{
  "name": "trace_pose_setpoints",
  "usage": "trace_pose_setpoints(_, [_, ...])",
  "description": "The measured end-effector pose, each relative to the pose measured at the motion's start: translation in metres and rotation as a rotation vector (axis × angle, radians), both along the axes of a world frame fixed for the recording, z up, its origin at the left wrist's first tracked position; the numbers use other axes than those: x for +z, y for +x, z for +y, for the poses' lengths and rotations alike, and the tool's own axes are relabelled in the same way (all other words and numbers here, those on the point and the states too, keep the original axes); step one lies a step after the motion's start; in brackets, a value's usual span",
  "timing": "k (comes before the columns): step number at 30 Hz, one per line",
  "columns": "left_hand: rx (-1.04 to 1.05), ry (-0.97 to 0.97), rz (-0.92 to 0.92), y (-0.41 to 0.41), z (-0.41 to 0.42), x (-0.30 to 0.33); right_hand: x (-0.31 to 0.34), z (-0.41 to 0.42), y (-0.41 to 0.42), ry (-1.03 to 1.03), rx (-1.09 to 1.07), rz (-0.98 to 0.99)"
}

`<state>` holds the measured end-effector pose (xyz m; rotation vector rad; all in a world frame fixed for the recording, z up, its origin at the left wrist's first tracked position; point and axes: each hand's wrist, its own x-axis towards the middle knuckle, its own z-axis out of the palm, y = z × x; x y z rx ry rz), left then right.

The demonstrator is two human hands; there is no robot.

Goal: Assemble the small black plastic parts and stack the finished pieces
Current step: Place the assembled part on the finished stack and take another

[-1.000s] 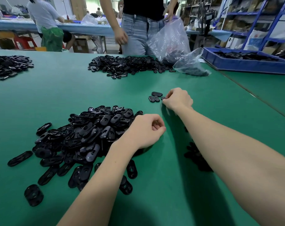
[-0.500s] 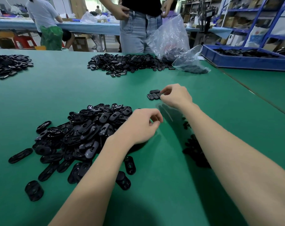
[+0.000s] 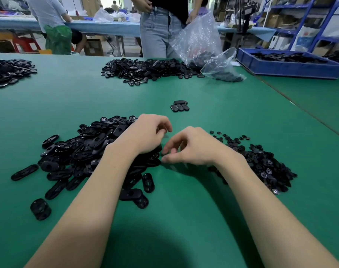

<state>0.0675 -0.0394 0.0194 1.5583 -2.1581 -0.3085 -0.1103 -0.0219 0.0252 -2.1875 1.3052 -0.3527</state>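
Oval black parts (image 3: 83, 151) lie heaped toward the table's (image 3: 184, 219) near left edge; small inserts (image 3: 261, 163) toward the right, each within one hand's reach. Left hand (image 3: 145, 136) and right hand (image 3: 191, 147), fingers loosely curled, hold nothing visible. Finished pieces (image 3: 179, 106) stack beyond, mid-table.

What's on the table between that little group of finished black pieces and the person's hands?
Nothing: in the head view, only bare green table lies between the finished pieces and the left hand and right hand.
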Motion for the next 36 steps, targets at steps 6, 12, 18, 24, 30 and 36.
trace_pose_setpoints(6, [0.003,0.022,-0.009,0.002,0.001,-0.001,-0.009,0.005,0.019,-0.103,-0.029,0.057])
trace_pose_setpoints(12, [-0.017,0.055,0.0,0.006,0.001,0.002,-0.01,-0.001,0.014,-0.096,-0.016,0.018])
trace_pose_setpoints(18, [-0.034,0.092,-0.034,0.01,0.003,0.005,-0.003,0.002,0.012,-0.059,0.028,-0.007])
trace_pose_setpoints(24, [-0.021,0.098,-0.045,0.01,0.004,0.005,-0.005,0.007,0.024,-0.102,-0.08,0.102])
trace_pose_setpoints(30, [-0.014,0.098,-0.035,0.01,0.003,0.004,-0.007,0.0,0.017,-0.045,-0.173,-0.049])
trace_pose_setpoints(36, [-0.019,0.093,-0.02,0.008,0.003,0.003,-0.007,-0.004,0.004,0.104,-0.171,-0.226])
